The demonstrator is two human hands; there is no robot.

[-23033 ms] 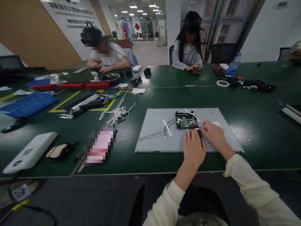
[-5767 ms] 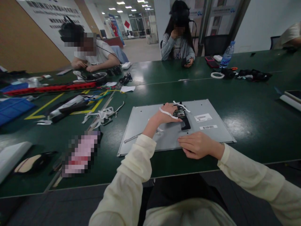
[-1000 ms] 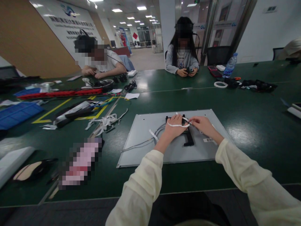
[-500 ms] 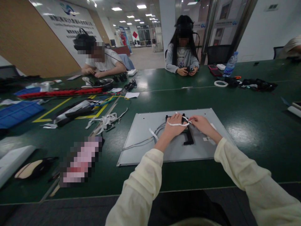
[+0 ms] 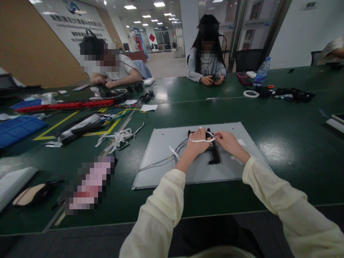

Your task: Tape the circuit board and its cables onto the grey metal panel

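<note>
A thin white strip [image 5: 199,141] loops across the back of my left hand [image 5: 195,146] and runs to my right hand [image 5: 228,141]. My right fingers pinch it beside the loop. Bent down over a black plastic frame [image 5: 214,156], my left fingers are closed, and what they grip is hidden. The frame lies on a light grey flat panel [image 5: 161,179], partly covered by my hands. From the frame a grey cable [image 5: 156,165] trails left across the panel, with a short white strip [image 5: 174,152] beside it.
Left of the panel lie a tangle of white strips [image 5: 120,139], a blurred pink item [image 5: 92,182] and a computer mouse [image 5: 33,193]. A blue basket [image 5: 21,129] stands farther left. Two people sit across the table; a water bottle [image 5: 262,72] and tape roll [image 5: 251,94] are at back right.
The whole view has shifted slightly. Both hands keep nearly the same pose over the black frame, with the white strip still looped across my left hand.
</note>
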